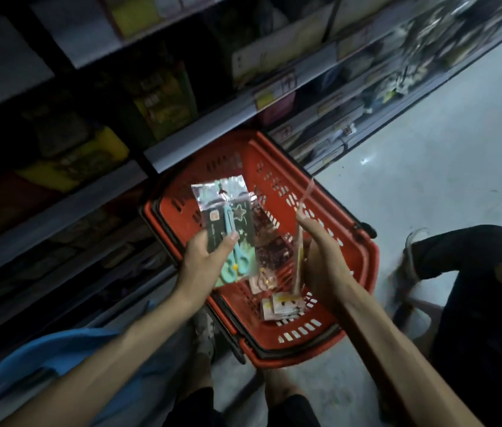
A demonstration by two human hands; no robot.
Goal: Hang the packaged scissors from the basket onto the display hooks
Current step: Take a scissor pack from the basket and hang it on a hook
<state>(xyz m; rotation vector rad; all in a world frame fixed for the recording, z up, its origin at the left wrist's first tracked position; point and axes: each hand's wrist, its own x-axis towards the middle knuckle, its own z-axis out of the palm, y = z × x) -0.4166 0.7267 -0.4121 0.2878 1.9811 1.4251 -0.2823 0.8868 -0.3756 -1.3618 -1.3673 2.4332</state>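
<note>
Your left hand pinches teal scissors pack face-up, ready for hooks; right hand grips second pack edge-on over red basket, 6 o'clock of shelves.

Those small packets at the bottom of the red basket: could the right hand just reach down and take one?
Probably not right away. The right hand hovers directly above the small packets in the open basket, but it already holds a thin clear package, so its fingers look occupied.
</note>
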